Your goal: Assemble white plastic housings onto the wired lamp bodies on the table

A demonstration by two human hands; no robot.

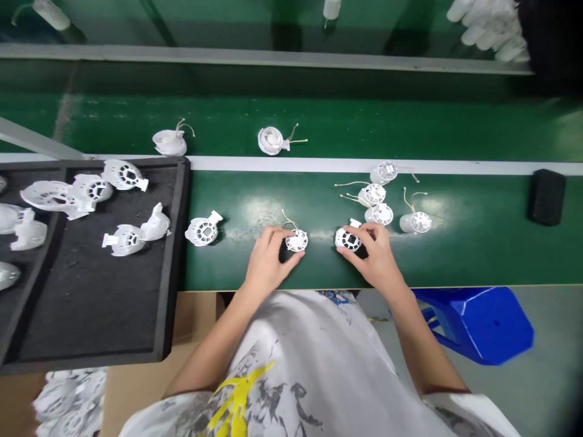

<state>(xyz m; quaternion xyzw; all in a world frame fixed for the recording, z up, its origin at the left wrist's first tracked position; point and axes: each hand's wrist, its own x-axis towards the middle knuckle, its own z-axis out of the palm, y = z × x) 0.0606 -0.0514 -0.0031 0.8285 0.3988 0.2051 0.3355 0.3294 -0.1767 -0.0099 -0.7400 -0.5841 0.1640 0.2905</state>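
Note:
Between the thumb and fingers of my left hand [268, 258] is a small white cylindrical part [297, 241] with a slotted round face and thin wires at its back. My right hand [377, 255] pinches a white plastic housing [348, 238], which has a ring of dark openings and a square tab. Both hands are low over the green bench, close to its front edge. Another white housing [202, 231] with a tab lies left of my left hand. Just beyond my right hand stand several wired white cylinders, such as this cylinder [381, 214], and one more cylinder [416, 223] to the right.
At left, a black divided tray [100, 291] holds several white housings. Two wired white assemblies, one here [272, 140], lie on the green surface past the white strip [319, 164]. A black box-like object [546, 196] lies right. Below are a blue stool [487, 325] and a cardboard box [136, 388].

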